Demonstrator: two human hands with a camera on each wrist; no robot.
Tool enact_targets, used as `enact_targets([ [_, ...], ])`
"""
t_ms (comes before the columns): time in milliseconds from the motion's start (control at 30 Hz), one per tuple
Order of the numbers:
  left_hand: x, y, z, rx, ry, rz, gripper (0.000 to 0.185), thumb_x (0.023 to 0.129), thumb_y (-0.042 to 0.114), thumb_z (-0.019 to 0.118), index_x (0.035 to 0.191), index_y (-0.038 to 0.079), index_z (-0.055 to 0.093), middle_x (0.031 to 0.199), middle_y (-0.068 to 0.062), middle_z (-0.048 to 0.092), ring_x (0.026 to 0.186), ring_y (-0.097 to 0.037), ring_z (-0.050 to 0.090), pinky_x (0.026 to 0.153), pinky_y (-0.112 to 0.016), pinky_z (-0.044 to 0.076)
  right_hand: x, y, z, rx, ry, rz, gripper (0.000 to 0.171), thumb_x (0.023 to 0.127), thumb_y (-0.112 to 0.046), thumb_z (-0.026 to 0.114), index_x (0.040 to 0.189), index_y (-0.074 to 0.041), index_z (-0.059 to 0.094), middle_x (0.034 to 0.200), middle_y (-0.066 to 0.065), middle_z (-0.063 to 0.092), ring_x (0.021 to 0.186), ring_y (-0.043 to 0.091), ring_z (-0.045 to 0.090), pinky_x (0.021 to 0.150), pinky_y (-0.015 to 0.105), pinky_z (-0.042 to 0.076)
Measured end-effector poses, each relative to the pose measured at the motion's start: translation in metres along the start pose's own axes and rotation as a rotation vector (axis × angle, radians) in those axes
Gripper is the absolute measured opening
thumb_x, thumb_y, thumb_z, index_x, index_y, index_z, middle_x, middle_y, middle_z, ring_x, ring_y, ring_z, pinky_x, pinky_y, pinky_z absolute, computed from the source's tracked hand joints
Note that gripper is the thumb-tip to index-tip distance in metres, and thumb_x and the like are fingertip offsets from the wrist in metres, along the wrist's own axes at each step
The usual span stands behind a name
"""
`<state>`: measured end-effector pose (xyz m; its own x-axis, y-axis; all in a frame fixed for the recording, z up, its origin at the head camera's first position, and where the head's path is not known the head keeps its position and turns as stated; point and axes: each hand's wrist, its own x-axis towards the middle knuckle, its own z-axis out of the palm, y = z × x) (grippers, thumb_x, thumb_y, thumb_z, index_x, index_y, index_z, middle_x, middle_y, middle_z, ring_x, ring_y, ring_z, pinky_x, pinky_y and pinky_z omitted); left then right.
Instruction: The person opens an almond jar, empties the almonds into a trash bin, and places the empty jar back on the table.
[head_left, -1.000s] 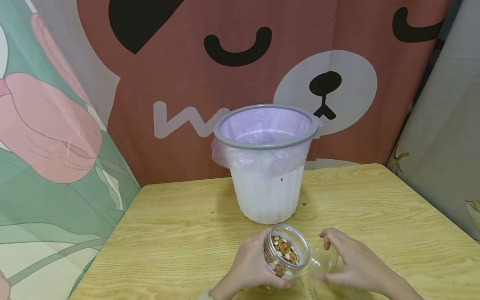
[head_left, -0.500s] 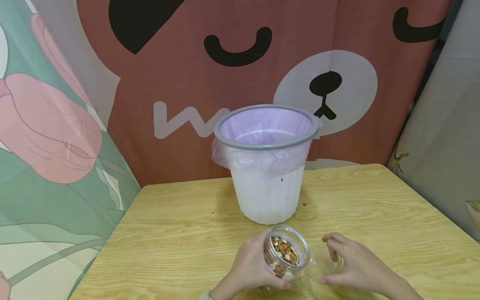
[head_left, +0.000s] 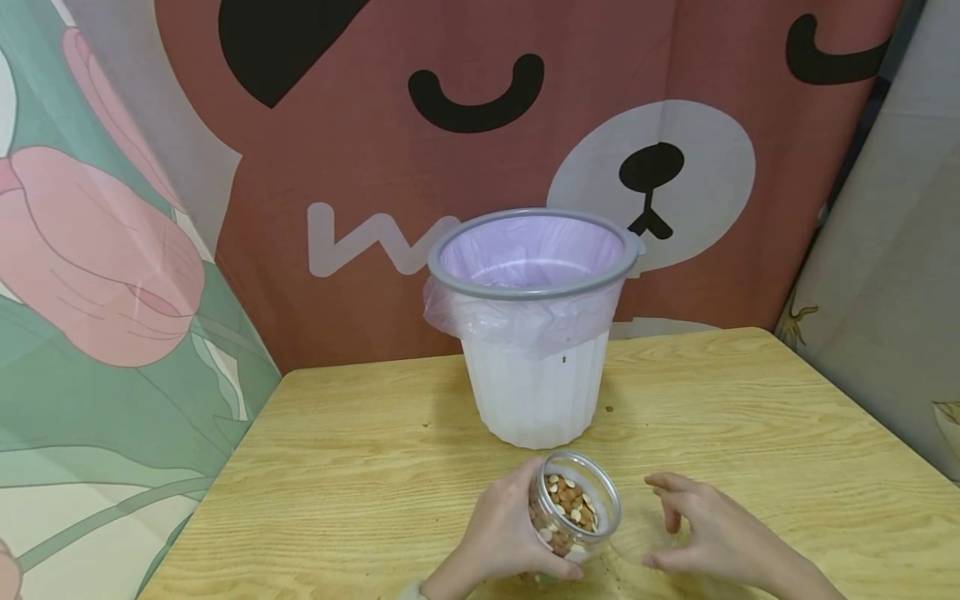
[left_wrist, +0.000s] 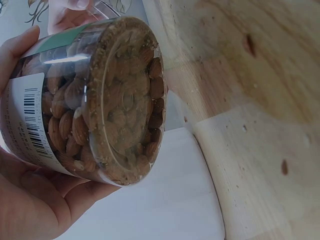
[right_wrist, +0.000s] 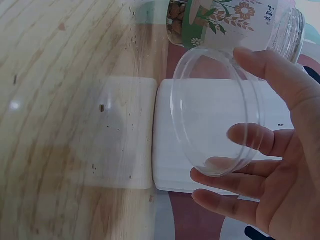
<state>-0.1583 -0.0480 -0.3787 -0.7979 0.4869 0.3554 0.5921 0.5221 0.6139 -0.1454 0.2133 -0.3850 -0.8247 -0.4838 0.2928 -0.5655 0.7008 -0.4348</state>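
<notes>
My left hand [head_left: 497, 532] grips a clear plastic jar [head_left: 573, 508] of almonds and other nuts, tilted so its open mouth faces up and away. The left wrist view shows the jar's base [left_wrist: 125, 105] and barcode label above my palm [left_wrist: 30, 200]. Just right of the jar, my right hand [head_left: 705, 533] holds the jar's clear round lid [right_wrist: 217, 112], pinched between thumb and curled fingers [right_wrist: 235, 172]. In the head view the lid [head_left: 639, 533] is barely visible, low over the table. The jar's floral label [right_wrist: 235, 15] shows in the right wrist view.
A white waste bin with a grey rim [head_left: 525, 292] and a lilac bag liner stands on the wooden table [head_left: 337, 467] just beyond the jar. Patterned cloth hangs behind and on both sides. Small crumbs dot the tabletop.
My right hand has sunk a little toward the table with the lid. The left hand and jar have hardly moved.
</notes>
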Motion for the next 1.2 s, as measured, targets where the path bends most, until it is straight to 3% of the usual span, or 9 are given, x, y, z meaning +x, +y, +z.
enact_targets([
  [433, -0.001, 0.000, 0.000, 0.006, 0.001, 0.019, 0.091, 0.047, 0.041, 0.086, 0.125, 0.017, 0.044, 0.107, 0.011, 0.055, 0.094, -0.004, 0.053, 0.076, -0.023, 0.045, 0.000, 0.004, 0.005, 0.099, -0.098, 0.009, 0.041, 0.066, -0.029, 0.076, 0.046, -0.018, 0.041, 0.115, 0.034, 0.049, 0.046, -0.004, 0.024, 0.038, 0.017, 0.035],
  [733, -0.002, -0.001, 0.000, 0.001, 0.003, 0.029, 0.091, 0.047, 0.040, 0.086, 0.124, 0.016, 0.044, 0.106, 0.010, 0.056, 0.093, -0.004, 0.053, 0.076, -0.022, 0.045, 0.000, 0.009, 0.009, 0.091, -0.159, 0.003, 0.036, 0.068, -0.032, 0.075, 0.046, -0.022, 0.048, 0.118, 0.036, 0.045, 0.061, 0.003, 0.042, 0.044, 0.017, 0.039],
  [1000, -0.002, -0.001, 0.001, 0.006, 0.002, 0.033, 0.092, 0.047, 0.040, 0.086, 0.125, 0.012, 0.045, 0.107, 0.010, 0.056, 0.094, -0.005, 0.053, 0.077, -0.023, 0.045, 0.000, 0.013, 0.012, 0.064, -0.195, 0.013, 0.035, 0.069, -0.036, 0.073, 0.047, -0.023, 0.049, 0.120, 0.036, 0.043, 0.063, 0.003, 0.043, 0.051, 0.018, 0.041],
  [1200, -0.002, -0.001, 0.001, 0.046, 0.002, 0.015, 0.092, 0.045, 0.041, 0.086, 0.123, 0.013, 0.046, 0.106, 0.010, 0.056, 0.093, -0.005, 0.053, 0.076, -0.024, 0.045, -0.001, 0.014, 0.014, 0.048, -0.199, 0.011, 0.037, 0.068, -0.035, 0.074, 0.047, -0.022, 0.046, 0.119, 0.036, 0.044, 0.073, 0.013, 0.051, 0.053, 0.018, 0.041],
])
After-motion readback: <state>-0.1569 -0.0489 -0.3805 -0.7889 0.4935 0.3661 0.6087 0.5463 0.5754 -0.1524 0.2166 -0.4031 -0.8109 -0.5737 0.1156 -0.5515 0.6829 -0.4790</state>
